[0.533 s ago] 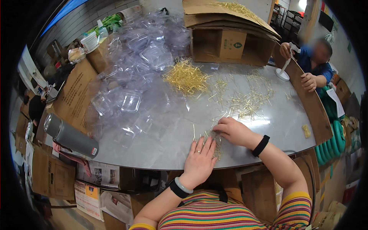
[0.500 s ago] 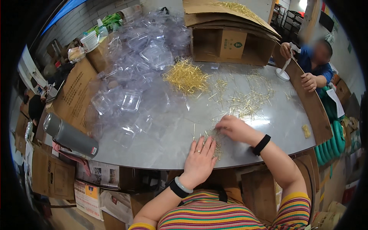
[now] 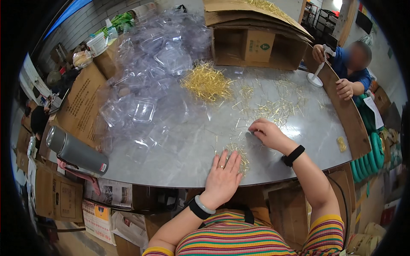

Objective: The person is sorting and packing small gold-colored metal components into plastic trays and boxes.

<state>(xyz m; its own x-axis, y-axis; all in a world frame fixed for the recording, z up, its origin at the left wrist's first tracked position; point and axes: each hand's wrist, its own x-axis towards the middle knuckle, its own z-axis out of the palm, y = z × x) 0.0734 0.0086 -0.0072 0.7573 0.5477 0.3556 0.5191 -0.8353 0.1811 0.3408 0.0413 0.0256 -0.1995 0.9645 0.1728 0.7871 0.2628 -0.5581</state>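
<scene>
My left hand (image 3: 223, 174) lies flat on the grey table (image 3: 179, 166) near its front edge, fingers stretched and slightly apart. Under and beside its fingertips is a small row of thin bent gold wire hooks (image 3: 243, 160). Farther right, my right hand (image 3: 270, 134) hovers low over the table, thumb and fingers drawn together; whatever is between them is too small to make out. Just beyond it lie scattered gold hooks (image 3: 275, 112). A dense heap of the same hooks (image 3: 207, 83) sits farther back, mid-table.
Clear plastic boxes (image 3: 145, 110) pile up over the left side. A grey bottle (image 3: 77, 149) lies at the left edge. Cardboard boxes (image 3: 277, 47) stand at the back. Behind the right cardboard wall (image 3: 341, 106), another person's hand (image 3: 318, 54) is by a white stand (image 3: 315, 80).
My right hand has moved up and to the right, away from the hooks by my left hand. My left hand stays nearly where it was.
</scene>
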